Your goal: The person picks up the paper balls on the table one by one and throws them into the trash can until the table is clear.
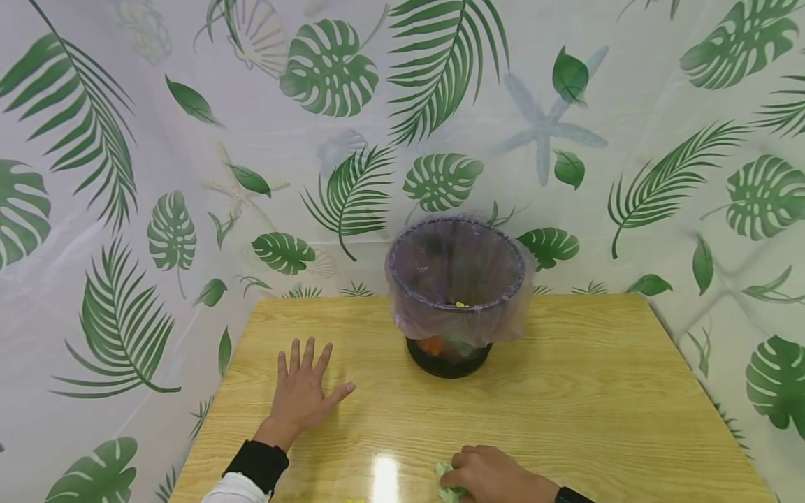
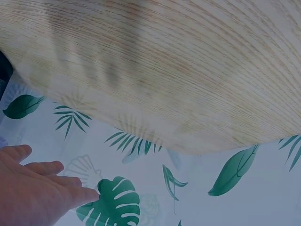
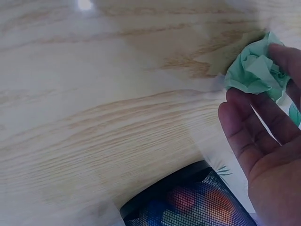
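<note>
My right hand point(image 1: 493, 475) pinches a crumpled ball of pale green paper point(image 1: 448, 483) near the table's front edge. In the right wrist view the green paper point(image 3: 258, 68) sits between thumb and fingertips. My left hand point(image 1: 303, 391) is spread flat with straight fingers over the left part of the table and holds nothing. In the left wrist view the left hand point(image 2: 40, 188) shows at the lower left. A black mesh bin point(image 1: 449, 360) with a translucent pinkish liner point(image 1: 402, 311) stands at the back middle, apart from both hands.
Inside the bin, something orange point(image 1: 431, 344) and a bit of yellow point(image 1: 462, 304) show. A small yellow piece point(image 1: 355, 500) is cut off at the bottom edge. The wooden table point(image 1: 597, 391) meets leaf-patterned sheeting point(image 1: 352, 209) at the back and sides.
</note>
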